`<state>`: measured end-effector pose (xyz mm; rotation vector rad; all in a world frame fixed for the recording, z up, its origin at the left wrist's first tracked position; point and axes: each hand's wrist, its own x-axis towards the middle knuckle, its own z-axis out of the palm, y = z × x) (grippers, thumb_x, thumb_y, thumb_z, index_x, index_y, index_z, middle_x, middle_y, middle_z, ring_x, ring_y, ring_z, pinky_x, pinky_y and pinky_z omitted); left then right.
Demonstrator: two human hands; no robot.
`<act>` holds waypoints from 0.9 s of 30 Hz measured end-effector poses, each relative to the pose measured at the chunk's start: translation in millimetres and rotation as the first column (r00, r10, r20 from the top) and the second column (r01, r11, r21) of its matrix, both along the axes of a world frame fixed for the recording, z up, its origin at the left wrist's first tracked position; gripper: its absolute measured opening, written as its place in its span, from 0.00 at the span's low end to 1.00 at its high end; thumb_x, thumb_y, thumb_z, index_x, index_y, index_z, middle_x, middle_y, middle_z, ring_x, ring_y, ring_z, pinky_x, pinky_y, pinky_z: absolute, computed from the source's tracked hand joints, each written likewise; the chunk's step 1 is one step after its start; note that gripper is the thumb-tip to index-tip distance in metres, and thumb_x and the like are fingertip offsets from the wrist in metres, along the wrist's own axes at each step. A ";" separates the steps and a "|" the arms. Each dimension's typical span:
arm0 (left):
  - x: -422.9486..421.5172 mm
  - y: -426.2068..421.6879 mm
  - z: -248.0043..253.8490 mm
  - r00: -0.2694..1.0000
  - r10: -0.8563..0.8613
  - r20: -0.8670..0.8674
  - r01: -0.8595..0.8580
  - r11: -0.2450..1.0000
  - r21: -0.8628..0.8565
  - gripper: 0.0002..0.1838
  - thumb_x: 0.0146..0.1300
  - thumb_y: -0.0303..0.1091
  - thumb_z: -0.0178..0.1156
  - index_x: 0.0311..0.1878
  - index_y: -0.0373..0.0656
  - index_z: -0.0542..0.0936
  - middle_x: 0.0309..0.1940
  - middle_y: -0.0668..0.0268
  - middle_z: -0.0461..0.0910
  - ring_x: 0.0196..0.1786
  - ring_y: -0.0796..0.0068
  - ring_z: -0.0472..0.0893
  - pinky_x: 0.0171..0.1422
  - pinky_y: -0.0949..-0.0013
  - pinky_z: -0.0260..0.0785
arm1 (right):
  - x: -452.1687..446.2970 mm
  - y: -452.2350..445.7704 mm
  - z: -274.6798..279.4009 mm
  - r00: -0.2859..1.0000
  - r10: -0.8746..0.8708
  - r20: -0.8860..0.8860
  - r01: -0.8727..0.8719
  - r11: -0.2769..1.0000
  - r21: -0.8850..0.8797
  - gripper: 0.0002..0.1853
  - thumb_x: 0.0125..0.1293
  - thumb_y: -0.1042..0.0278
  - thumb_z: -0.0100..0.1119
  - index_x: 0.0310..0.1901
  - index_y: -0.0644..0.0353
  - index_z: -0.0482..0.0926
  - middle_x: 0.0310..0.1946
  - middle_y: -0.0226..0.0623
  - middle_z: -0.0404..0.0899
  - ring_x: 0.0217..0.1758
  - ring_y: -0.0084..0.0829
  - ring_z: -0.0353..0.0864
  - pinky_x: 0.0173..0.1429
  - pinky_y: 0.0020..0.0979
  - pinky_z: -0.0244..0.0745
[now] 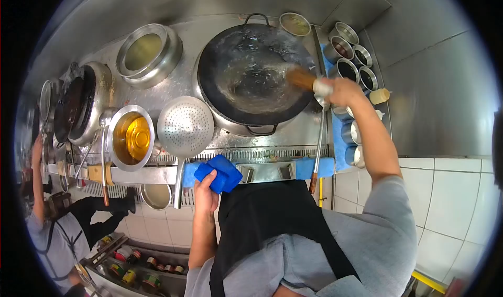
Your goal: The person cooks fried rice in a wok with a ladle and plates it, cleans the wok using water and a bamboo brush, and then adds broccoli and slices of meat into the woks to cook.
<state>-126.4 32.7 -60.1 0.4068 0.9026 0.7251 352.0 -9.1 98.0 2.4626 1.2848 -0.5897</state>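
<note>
Wok black, wet, round, 2-handled

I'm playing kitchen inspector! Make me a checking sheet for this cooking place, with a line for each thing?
Surface: metal cooktop, shiny and marked with spots.
Job's things: big black wok with water in it; brush at its right side, blurred; folded blue cloth near the front edge.
Clutter: perforated ladle, metal bowl of amber liquid, small metal containers on the right.
Hands: left hand grips the cloth; right hand grips the brush.
Cables: nothing seen.
Surroundings: white tiles; another person at far left.
</note>
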 end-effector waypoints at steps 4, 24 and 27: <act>13.2 1.0 17.4 0.998 -0.060 -0.008 0.060 0.998 -0.027 0.20 0.67 0.27 0.67 0.60 0.36 0.77 0.53 0.61 0.83 0.57 0.65 0.83 0.66 0.60 0.75 | -20.0 36.3 -53.2 0.992 -0.108 0.068 0.102 0.990 0.095 0.32 0.57 0.53 0.70 0.66 0.39 0.80 0.53 0.42 0.88 0.58 0.45 0.86 0.62 0.44 0.81; 21.4 4.6 28.4 0.989 -0.146 0.001 0.145 0.988 -0.055 0.17 0.70 0.30 0.65 0.59 0.36 0.78 0.51 0.61 0.83 0.54 0.66 0.84 0.63 0.60 0.77 | -67.9 25.7 -77.0 0.969 0.104 -0.225 -0.076 0.989 0.129 0.39 0.54 0.52 0.70 0.72 0.29 0.74 0.56 0.41 0.86 0.60 0.43 0.86 0.65 0.43 0.79; 18.0 9.0 23.4 0.988 -0.154 -0.016 0.153 0.987 -0.045 0.18 0.70 0.30 0.65 0.60 0.36 0.77 0.51 0.60 0.83 0.54 0.66 0.84 0.63 0.60 0.77 | -42.0 58.9 -71.5 0.991 -0.096 -0.093 0.113 0.972 0.207 0.38 0.58 0.56 0.67 0.73 0.34 0.72 0.56 0.41 0.86 0.60 0.45 0.86 0.64 0.45 0.79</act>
